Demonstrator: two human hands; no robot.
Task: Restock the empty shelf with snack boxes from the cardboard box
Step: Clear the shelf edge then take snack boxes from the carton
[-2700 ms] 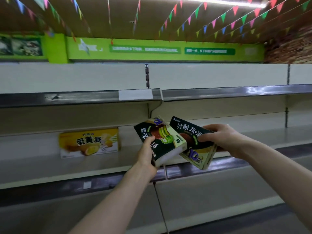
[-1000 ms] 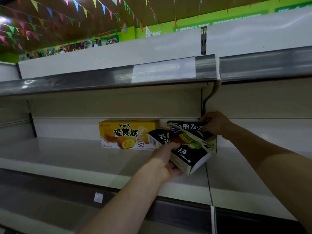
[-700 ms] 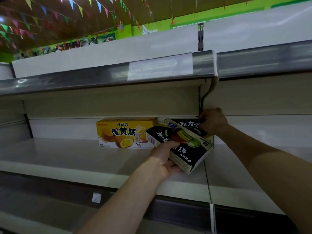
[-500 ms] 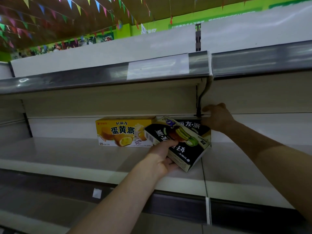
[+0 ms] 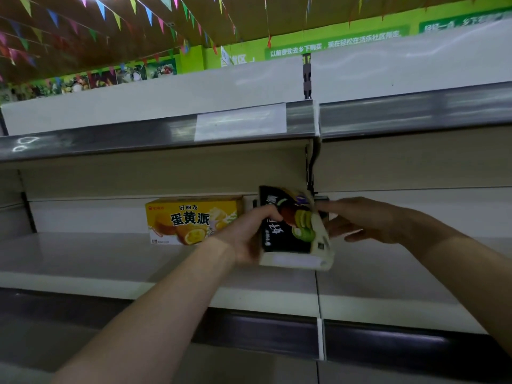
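A yellow snack box (image 5: pixel 191 220) stands at the back of the white middle shelf (image 5: pixel 110 261). My left hand (image 5: pixel 246 234) grips a dark snack box with a kiwi picture (image 5: pixel 288 231) by its left edge and holds it turned up on end just above the shelf, right of the yellow box. My right hand (image 5: pixel 371 220) reaches in from the right with its fingers stretched out, the tips at the dark box's right edge. A second dark box stands behind the held one; only a dark sliver (image 5: pixel 323 209) shows.
An upper shelf with a grey price rail (image 5: pixel 155 137) and a blank label overhangs the middle shelf. A metal bracket (image 5: pixel 311 167) hangs at the joint above the boxes. The shelf continues bare to the left and right. A lower shelf rail (image 5: pixel 263 331) runs below.
My right hand has let go of the second dark box at the back and come forward beside the held box. My left hand has tipped its box up on end.
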